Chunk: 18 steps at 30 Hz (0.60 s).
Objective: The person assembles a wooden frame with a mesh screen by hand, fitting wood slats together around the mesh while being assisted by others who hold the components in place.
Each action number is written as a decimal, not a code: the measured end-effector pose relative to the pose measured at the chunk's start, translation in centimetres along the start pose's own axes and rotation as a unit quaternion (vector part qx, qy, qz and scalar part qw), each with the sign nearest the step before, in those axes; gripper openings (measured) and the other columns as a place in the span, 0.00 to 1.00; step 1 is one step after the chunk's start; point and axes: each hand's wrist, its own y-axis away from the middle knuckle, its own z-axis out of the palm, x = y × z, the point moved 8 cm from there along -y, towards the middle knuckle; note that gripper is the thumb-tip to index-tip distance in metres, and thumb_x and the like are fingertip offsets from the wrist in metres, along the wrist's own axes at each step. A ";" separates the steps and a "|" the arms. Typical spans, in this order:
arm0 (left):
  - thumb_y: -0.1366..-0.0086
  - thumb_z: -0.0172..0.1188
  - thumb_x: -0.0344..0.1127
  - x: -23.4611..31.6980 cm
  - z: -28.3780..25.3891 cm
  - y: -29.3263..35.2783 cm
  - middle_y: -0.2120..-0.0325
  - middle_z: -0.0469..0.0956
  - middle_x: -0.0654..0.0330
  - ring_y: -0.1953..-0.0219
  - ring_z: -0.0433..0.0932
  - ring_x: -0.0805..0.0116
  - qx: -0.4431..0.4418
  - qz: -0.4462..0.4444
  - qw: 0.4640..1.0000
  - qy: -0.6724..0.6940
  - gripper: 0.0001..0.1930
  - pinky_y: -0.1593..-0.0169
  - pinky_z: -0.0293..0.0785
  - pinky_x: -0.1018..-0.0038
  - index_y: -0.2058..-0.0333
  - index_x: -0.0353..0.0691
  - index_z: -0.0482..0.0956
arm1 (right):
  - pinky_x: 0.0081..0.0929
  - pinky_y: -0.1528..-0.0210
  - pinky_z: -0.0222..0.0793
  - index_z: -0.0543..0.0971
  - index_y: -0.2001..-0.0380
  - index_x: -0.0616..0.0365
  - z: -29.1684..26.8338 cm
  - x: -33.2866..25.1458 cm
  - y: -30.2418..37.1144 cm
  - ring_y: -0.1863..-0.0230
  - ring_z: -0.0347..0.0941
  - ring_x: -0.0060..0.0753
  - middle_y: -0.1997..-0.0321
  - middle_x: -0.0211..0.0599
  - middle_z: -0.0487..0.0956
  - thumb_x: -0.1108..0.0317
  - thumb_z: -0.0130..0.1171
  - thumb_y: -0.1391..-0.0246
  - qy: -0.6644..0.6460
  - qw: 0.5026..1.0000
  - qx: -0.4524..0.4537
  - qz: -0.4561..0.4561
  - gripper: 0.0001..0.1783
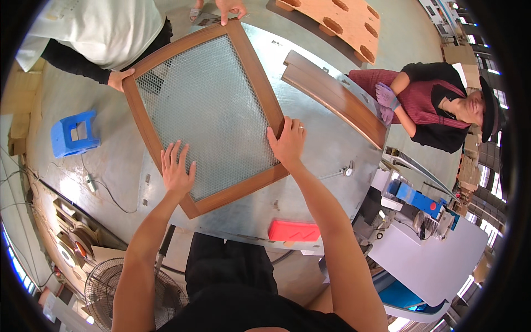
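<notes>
A brown wood-grain frame (250,65) surrounds a pale honeycomb panel (207,110), lying tilted across a metal-topped table (243,213). My left hand (177,171) is open, its fingers spread flat over the panel's near-left part and the frame's left rail. With my right hand (289,145) I grip the right rail near its lower corner, the thumb on the inner side. What its fingertips do past the rail's edge is hidden. At the far end, another person's hands (229,8) hold the frame, one at the top corner, one at the left corner.
Brown wood-grain strips (337,99) lie on the table's right, near a small round gauge (347,171) and a red case (293,231). A person with purple gloves (387,95) stands at the right. A blue stool (76,133) and a fan (130,293) stand left.
</notes>
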 end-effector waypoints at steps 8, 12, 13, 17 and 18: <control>0.30 0.61 0.42 -0.6 -0.1 0.1 0.28 0.61 0.56 0.25 0.55 0.48 -0.005 -0.007 1.000 -0.015 0.29 0.20 0.45 0.45 0.33 0.45 0.70 | 0.51 0.37 0.62 0.72 0.42 0.61 0.1 -0.4 -0.1 0.45 0.70 0.56 0.49 0.51 0.74 0.46 0.66 0.41 -0.008 1.000 -0.009 0.002 0.34; 0.31 0.61 0.42 -0.5 -0.3 0.0 0.28 0.62 0.55 0.25 0.55 0.48 0.003 0.001 1.000 -0.014 0.29 0.21 0.46 0.45 0.33 0.45 0.71 | 0.52 0.37 0.62 0.73 0.43 0.61 -0.2 -0.4 -0.1 0.45 0.70 0.58 0.49 0.52 0.74 0.47 0.67 0.42 -0.015 1.000 -0.003 0.003 0.34; 0.31 0.61 0.42 -0.1 0.0 -0.2 0.28 0.62 0.55 0.25 0.56 0.47 0.002 0.003 1.000 -0.009 0.29 0.21 0.46 0.45 0.33 0.44 0.71 | 0.52 0.37 0.62 0.73 0.43 0.61 -0.3 0.1 -0.1 0.45 0.70 0.58 0.49 0.52 0.75 0.47 0.67 0.43 -0.020 1.000 -0.007 0.011 0.34; 0.31 0.61 0.42 -0.2 0.3 -0.1 0.28 0.63 0.55 0.25 0.57 0.47 -0.006 0.010 0.999 -0.030 0.29 0.21 0.47 0.45 0.33 0.44 0.71 | 0.54 0.37 0.61 0.73 0.44 0.61 0.3 0.7 0.2 0.44 0.69 0.60 0.48 0.54 0.75 0.47 0.66 0.43 -0.056 0.996 -0.055 0.046 0.34; 0.31 0.61 0.41 -0.6 0.1 0.1 0.28 0.63 0.55 0.25 0.57 0.47 0.001 0.008 0.999 -0.035 0.29 0.21 0.47 0.45 0.32 0.44 0.70 | 0.54 0.37 0.61 0.73 0.44 0.61 0.2 0.1 0.0 0.44 0.69 0.60 0.48 0.54 0.75 0.46 0.66 0.43 -0.052 0.998 -0.034 0.029 0.34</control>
